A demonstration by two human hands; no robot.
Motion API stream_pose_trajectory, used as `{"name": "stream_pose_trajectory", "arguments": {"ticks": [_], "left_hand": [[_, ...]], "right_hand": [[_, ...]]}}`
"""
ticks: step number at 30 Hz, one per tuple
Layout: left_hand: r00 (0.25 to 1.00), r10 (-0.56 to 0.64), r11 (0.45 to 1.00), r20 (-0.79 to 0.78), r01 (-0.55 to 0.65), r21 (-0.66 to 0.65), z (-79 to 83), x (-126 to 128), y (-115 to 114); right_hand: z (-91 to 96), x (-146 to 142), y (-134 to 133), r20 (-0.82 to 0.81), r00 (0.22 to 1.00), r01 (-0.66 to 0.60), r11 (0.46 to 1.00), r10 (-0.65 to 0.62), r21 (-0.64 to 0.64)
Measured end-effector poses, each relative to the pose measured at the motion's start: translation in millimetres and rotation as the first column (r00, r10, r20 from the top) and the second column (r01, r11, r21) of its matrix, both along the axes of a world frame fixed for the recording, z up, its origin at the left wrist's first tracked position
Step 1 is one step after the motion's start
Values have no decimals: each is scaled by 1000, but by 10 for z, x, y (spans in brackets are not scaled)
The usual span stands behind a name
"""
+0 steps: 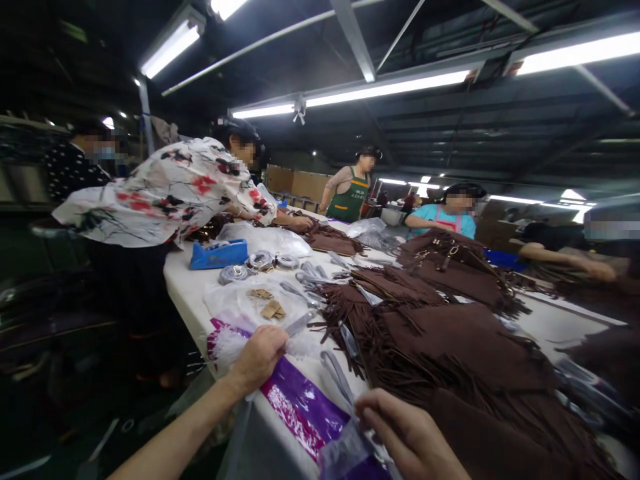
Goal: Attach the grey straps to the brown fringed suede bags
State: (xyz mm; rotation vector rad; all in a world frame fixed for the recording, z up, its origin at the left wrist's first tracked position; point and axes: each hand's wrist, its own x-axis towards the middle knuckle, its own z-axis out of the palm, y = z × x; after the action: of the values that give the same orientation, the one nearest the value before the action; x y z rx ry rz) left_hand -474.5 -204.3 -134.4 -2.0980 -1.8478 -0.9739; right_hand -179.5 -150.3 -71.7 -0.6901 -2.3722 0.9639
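Observation:
My left hand is closed in a fist above a purple and magenta printed plastic package. Crumpled clear film shows beside its knuckles, and what the fingers hold is hidden. Lower down, my right hand pinches a grey strap in clear plastic, which lies over the package's near end. Dark brown fringed bags are piled just to the right of my hands. Small tan pieces rest on a white plastic sheet beyond my left hand.
A blue tape dispenser and coiled grey straps stand farther along the white table. A person in a floral shirt leans over its left side. Other people work across and to the right. The table's left edge runs close to my left arm.

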Motion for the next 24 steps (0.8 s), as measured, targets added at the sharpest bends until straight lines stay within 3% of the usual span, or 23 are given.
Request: {"name": "stream_pose_trajectory", "arguments": {"ticks": [5, 9, 12, 18, 21, 24], "left_hand": [[1000, -17, 999, -1, 17, 47, -64, -17, -2], [1000, -19, 999, -13, 20, 30, -95, -7, 2], [999, -25, 999, -47, 26, 35, -111, 2, 10], [994, -4, 1000, -108, 5, 7, -153, -5, 27], [987, 19, 997, -160, -30, -68, -145, -7, 39], [984, 21, 984, -179, -52, -170, -85, 19, 45]], "right_hand": [[83, -566, 323, -192, 974, 130, 990, -118, 53], [123, -875, 376, -215, 976, 67, 989, -39, 129], [147, -1037, 354, -105, 994, 16, 972, 9, 233], [202, -1188, 285, 250, 967, -60, 904, -52, 423], [231, -1177, 276, 252, 960, -25, 865, -118, 501], [259, -1024, 381, 154, 972, 84, 878, -175, 472]]}}
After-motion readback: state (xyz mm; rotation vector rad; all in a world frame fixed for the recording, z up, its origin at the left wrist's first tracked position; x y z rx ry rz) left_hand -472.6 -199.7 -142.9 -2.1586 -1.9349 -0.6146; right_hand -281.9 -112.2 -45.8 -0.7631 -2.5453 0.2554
